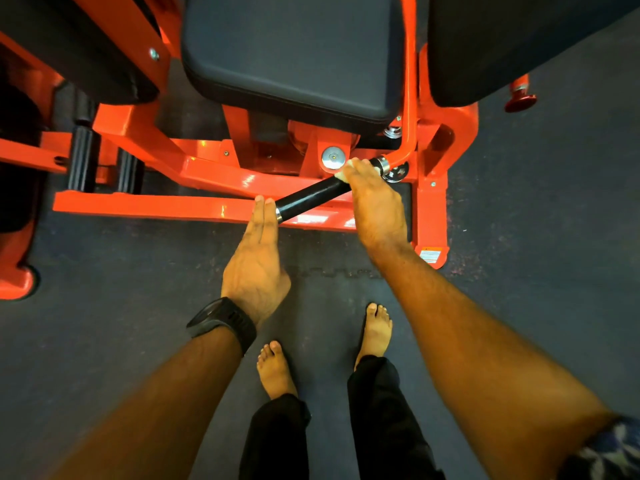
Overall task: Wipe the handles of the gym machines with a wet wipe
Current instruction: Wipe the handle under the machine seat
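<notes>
Black handle (311,197) mid-wipe: right hand (374,202) curled round wipe (347,165) at its upper end, left hand (258,258) flat, fingers straight and together, touching free end. Lower stretch and other handles probably left.

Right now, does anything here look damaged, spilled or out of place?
Nothing damaged or spilled. Only oddity: bare feet on the gym floor. The right hand holds the wipe on the black handle.

One black handle (311,195), one wipe (341,175), two hands (254,268) (377,206), two bare feet (275,370) (377,332), one watch (221,320).
</notes>
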Motion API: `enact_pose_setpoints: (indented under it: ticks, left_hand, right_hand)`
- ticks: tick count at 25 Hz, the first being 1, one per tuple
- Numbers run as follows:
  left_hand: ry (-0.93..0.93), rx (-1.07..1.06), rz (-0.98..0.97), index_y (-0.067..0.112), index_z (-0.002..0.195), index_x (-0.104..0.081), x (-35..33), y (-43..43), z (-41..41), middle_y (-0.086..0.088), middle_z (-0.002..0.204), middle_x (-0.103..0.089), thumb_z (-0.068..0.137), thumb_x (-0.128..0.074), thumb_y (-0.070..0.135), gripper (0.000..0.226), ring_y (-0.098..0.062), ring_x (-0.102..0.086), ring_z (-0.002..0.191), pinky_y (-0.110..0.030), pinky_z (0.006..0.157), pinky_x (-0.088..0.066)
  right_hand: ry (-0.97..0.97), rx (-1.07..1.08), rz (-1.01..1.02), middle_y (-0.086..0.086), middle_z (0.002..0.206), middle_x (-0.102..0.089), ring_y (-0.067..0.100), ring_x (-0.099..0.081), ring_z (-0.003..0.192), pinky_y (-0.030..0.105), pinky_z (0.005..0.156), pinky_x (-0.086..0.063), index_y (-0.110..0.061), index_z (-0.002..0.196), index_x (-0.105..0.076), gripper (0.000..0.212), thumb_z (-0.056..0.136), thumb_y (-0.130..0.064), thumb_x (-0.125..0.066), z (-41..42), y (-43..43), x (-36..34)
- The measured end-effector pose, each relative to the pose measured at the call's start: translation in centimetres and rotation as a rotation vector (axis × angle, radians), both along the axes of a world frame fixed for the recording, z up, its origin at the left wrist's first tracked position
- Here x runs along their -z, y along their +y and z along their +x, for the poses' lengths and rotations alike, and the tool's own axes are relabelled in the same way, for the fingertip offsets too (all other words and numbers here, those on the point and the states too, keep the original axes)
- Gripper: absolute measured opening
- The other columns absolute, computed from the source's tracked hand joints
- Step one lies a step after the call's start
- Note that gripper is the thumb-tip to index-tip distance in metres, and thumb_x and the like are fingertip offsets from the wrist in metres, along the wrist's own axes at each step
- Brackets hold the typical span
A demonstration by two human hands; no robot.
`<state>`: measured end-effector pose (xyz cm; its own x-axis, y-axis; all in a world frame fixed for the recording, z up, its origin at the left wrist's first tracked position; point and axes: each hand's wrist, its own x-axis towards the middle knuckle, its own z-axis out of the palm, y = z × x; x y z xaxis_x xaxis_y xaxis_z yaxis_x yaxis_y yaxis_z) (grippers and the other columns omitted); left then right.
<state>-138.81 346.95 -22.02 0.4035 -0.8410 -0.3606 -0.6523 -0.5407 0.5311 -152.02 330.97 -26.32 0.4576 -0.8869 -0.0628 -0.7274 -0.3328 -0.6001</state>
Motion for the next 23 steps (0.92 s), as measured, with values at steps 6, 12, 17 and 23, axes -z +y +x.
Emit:
enact_pose_setpoints:
  ticks: [6,12,17,23]
  left_hand:
    - [-0.006,-0.006,-0.020,0.015,0.160,0.000,0.6,0.1,-0.1,0.000,0.168,0.003,0.069,-0.055,-0.011,0.109,-0.010,-0.003,0.154,-0.037,0.121,-0.029]
    - [-0.012,0.011,-0.071,0.009,0.159,-0.002,0.8,0.3,-0.2,-0.005,0.168,0.000,0.067,-0.051,-0.012,0.107,-0.013,-0.002,0.154,-0.037,0.123,-0.023]
    - [-0.044,0.003,-0.071,0.010,0.159,0.000,1.4,0.3,-0.6,-0.005,0.168,-0.001,0.071,-0.065,-0.006,0.110,-0.012,-0.003,0.154,-0.033,0.123,-0.022]
    - [-0.040,0.023,-0.022,0.012,0.159,0.005,1.2,0.3,-0.2,-0.002,0.168,0.005,0.073,-0.066,-0.003,0.112,-0.013,0.002,0.154,-0.030,0.124,-0.017]
  right_hand:
    - [0.126,-0.467,-0.227,0.013,0.122,-0.063,0.031,-0.058,0.116,0.046,0.089,-0.054,-0.007,0.117,-0.065,0.030,0.094,-0.011,-0.047,3.6,3.3,-2.6]
    - [0.279,-0.443,-0.225,0.010,0.120,-0.059,0.029,-0.057,0.112,0.042,0.081,-0.052,-0.009,0.119,-0.061,0.028,0.092,-0.004,-0.053,3.5,1.9,-3.0]
    - [0.246,-0.495,-0.153,0.008,0.109,-0.062,0.028,-0.057,0.106,0.039,0.085,-0.050,-0.012,0.105,-0.063,0.018,0.092,-0.007,-0.052,4.9,1.3,-3.2]
    - [0.429,-0.641,-0.122,0.007,0.108,-0.064,0.032,-0.062,0.104,0.045,0.085,-0.054,-0.014,0.107,-0.064,0.020,0.093,-0.007,-0.052,5.3,-2.3,-3.9]
